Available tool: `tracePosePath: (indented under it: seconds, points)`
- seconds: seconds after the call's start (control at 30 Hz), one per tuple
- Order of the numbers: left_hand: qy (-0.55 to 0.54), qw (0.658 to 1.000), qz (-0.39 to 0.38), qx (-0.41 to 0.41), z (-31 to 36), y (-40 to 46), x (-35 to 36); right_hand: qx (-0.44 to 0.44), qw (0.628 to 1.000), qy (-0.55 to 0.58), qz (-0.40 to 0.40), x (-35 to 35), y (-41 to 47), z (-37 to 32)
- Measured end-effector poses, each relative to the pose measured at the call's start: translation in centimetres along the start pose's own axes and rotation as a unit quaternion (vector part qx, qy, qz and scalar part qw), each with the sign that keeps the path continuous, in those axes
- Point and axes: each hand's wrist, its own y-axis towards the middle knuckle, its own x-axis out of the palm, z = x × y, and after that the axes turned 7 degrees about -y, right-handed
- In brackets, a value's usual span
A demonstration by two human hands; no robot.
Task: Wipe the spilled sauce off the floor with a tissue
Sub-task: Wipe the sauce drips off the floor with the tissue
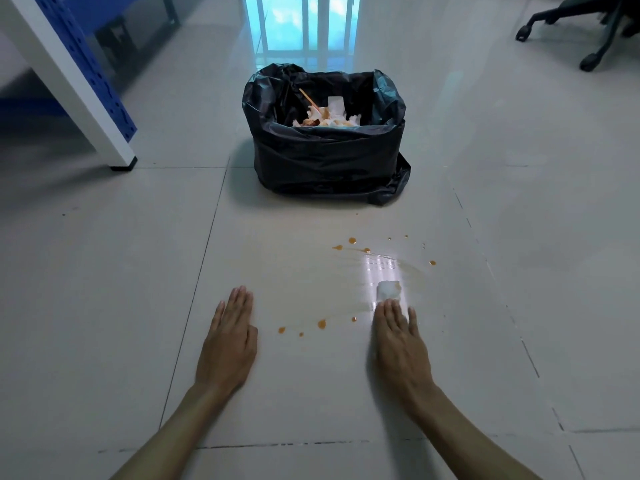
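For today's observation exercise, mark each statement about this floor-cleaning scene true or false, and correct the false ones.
1. The right hand presses a tissue flat on the floor. True.
2. The left hand holds a second tissue. False: it rests flat and empty on the floor.
3. Orange sauce drops lie between the two hands. True.
4. The bin is lined with a white bag. False: the bag is black.
5. The bin is empty. False: crumpled paper lies inside.
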Motion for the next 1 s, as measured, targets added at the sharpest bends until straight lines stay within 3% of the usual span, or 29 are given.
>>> tracePosePath:
  seconds: [0.33, 0.53, 0.8, 1.0]
  points:
    - [-0.064, 0.998, -0.009, -0.009, -0.7, -0.5, 0.3, -0.202, 0.973, 0.108, -0.024, -0.9, 0.2, -13.6]
    - [-0.067, 0.998, 0.004, -0.002, -0.6, -0.9, 0.0, -0.293, 0.955, 0.043, -0.005, -1.3, -0.8, -11.2]
    - [-0.021, 1.0, -0.007, -0.008, 0.3, -1.1, -0.4, -0.159, 0.986, 0.03, -0.028, -0.3, -0.2, -1.1]
    - [-0.006, 1.0, -0.006, -0.007, -0.1, -0.7, -0.3, 0.005, 0.998, -0.028, -0.049, 0.8, 1.1, 6.5]
